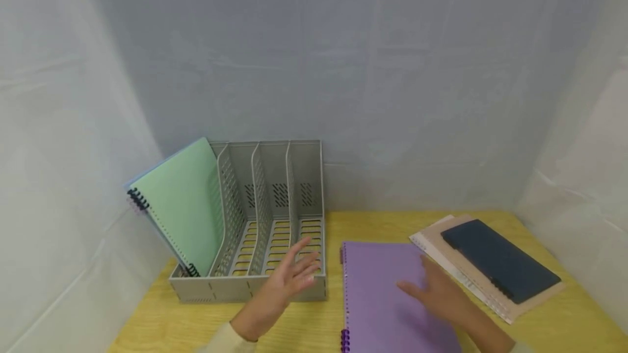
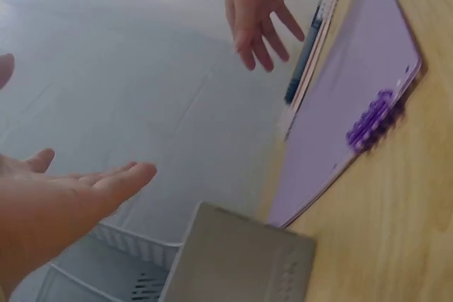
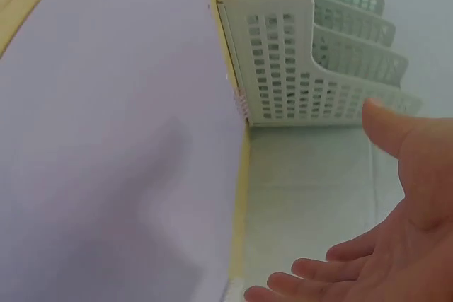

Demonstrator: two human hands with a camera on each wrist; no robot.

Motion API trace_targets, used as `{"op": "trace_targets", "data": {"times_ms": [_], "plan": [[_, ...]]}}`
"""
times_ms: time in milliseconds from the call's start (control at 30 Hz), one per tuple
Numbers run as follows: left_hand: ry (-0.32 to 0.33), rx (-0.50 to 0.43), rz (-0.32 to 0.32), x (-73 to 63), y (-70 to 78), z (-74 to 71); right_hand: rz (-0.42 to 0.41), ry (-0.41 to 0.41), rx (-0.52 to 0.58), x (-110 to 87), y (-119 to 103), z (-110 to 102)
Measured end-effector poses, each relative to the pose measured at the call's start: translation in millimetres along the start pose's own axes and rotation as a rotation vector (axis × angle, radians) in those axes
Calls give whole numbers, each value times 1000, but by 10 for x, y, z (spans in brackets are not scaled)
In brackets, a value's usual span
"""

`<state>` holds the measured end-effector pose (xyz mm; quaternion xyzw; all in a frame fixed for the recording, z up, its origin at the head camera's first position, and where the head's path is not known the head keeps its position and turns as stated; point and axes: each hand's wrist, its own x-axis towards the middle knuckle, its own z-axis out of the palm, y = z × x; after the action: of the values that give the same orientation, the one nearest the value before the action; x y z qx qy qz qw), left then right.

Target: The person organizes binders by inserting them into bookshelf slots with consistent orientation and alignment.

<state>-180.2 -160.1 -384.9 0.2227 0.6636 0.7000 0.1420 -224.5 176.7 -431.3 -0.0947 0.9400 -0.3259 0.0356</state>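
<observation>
A purple ring-bound notebook (image 1: 378, 287) lies flat on the table, its purple binding rings (image 2: 371, 119) along the left edge. My right hand (image 1: 439, 290) hovers over its right side with fingers spread, holding nothing; its shadow falls on the cover. My left hand (image 1: 284, 287) is raised before the grey file organizer (image 1: 196, 290), fingers extended and nothing held. In the organizer's leftmost slot a green notebook (image 1: 183, 206) leans to the left, with a blue edge showing behind it. The other three slots hold nothing visible.
At the right, a dark blue notebook (image 1: 500, 257) lies on a beige notebook (image 1: 544, 294), with a whitish one under them. White sheeting (image 1: 373, 80) stands behind and at both sides of the wooden table (image 1: 152, 328).
</observation>
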Motion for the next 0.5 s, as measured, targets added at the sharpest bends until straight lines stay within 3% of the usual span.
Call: {"op": "trace_targets", "data": {"times_ms": [133, 300, 500], "plan": [[-118, -71, -40, 56, -99, 82, 55, -45, 83, 77, 104, -41], [-90, -13, -137, 117, -262, 178, 118, -87, 167, 127, 186, -57], [-56, 29, -232, 166, -442, 184, 197, -139, 222, 145, 244, -70]]}}
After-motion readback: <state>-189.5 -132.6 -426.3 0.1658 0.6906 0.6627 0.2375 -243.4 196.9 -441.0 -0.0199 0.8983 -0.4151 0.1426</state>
